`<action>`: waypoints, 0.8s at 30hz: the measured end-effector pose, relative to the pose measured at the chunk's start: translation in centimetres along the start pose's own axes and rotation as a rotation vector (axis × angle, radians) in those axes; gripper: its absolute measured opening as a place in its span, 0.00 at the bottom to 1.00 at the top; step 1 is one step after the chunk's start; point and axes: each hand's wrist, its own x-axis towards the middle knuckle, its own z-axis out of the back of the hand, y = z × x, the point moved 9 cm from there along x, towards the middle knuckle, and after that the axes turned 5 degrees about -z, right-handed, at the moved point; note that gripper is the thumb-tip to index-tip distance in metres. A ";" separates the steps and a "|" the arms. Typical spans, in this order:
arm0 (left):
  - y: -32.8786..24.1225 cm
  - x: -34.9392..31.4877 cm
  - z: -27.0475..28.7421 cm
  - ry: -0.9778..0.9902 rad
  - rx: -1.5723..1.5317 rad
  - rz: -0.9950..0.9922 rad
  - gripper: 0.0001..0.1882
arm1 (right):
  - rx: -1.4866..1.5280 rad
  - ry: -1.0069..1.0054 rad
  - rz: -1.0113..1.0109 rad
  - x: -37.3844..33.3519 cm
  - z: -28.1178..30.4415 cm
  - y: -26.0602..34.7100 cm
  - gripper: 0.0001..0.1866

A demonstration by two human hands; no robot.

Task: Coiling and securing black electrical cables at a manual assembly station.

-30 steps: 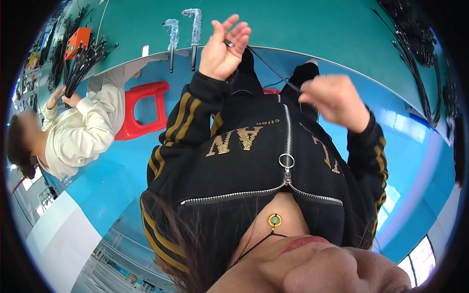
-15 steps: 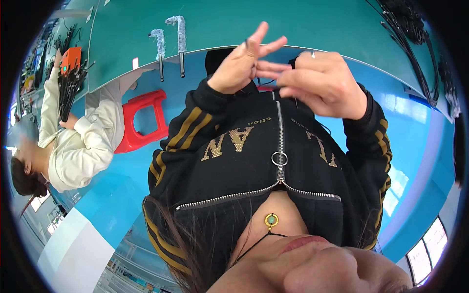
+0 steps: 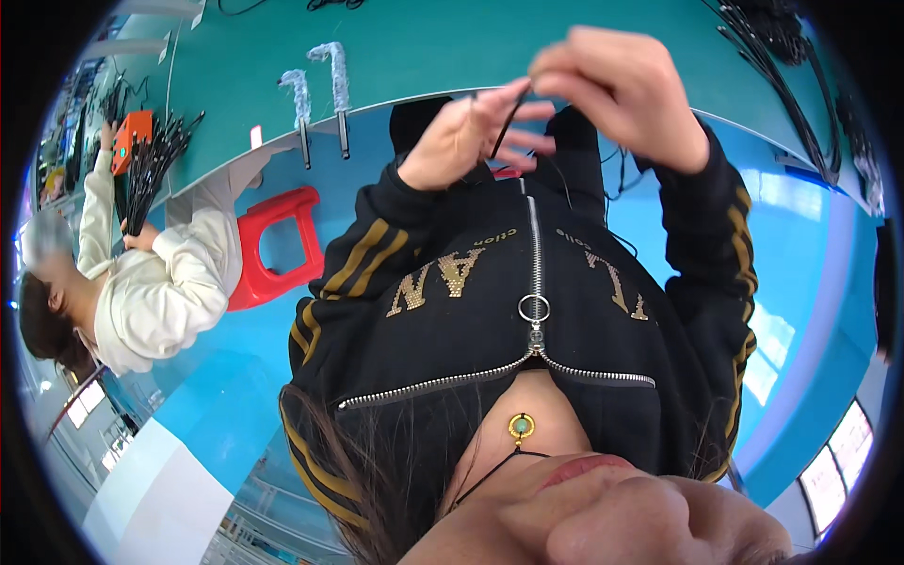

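Note:
My left hand point(image 3: 452, 141) is raised in front of my chest near the green table's edge, its fingers spread and somewhat blurred. A thin black cable point(image 3: 509, 124) slants across those fingers. Its upper end meets the pinched fingertips of my right hand point(image 3: 633, 89), which is held higher and over the table edge. A dark strand also shows at one finger of the left hand, too small to make out. Below the hands, another thin dark strand point(image 3: 568, 184) hangs in front of my dark clothing.
On the green table point(image 3: 414, 47), two hooked rods point(image 3: 340, 89) wrapped in pale blue fluff jut over the edge. Black cables point(image 3: 786, 104) drape at the right. Leftward, a co-worker in white point(image 3: 160, 301) holds a cable bundle point(image 3: 149, 169) beside an orange box point(image 3: 132, 141). A red stool point(image 3: 250, 292) stands nearby.
My right hand has moved up and away from my body, over the table edge. The black cable now shows between my hands. The co-worker's cable bundle has shifted and fanned out.

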 end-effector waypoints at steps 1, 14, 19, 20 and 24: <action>0.1 -0.1 -0.3 0.006 0.008 0.007 0.39 | -0.015 -0.009 0.001 0.4 -0.3 -1.3 0.05; -5.0 -0.1 5.1 -0.344 -0.115 -0.236 0.37 | 0.352 0.287 -0.411 -7.2 -11.7 -2.4 0.06; -2.6 0.6 2.2 -0.198 0.098 -0.137 0.36 | 0.057 0.336 -0.256 -3.6 -5.9 -1.5 0.04; -1.7 0.4 0.9 -0.119 0.119 -0.072 0.36 | 0.039 0.361 -0.299 -3.0 -6.0 -2.8 0.04; -0.2 -0.7 -1.9 0.103 -0.291 0.166 0.36 | 0.330 0.175 -0.294 -1.7 -7.0 -7.5 0.05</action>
